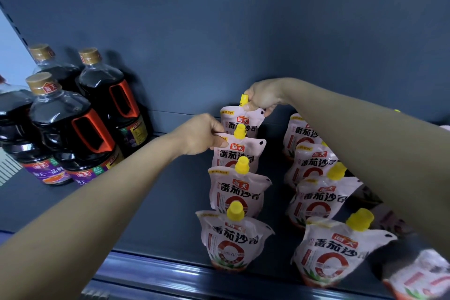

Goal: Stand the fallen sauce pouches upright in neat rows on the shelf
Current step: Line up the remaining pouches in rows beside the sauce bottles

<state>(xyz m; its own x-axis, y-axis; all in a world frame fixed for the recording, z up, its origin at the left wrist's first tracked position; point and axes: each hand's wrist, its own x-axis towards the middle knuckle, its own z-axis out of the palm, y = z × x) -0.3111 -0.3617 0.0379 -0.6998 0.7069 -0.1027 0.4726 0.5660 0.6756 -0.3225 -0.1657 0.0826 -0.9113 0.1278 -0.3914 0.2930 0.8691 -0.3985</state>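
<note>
Rear pouch: right hand pinches top | second pouch: left hand pinches corner

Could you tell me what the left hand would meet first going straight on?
The left hand would likely meet the rearmost pouch, behind the second pouch it pinches; depth unclear.

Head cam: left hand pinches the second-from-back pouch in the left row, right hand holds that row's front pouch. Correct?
Not quite. The head view shows the right hand holding the rearmost pouch at its top, beside the yellow cap, not the front pouch. The left hand does pinch the second-from-back pouch, at its top corner.
</note>
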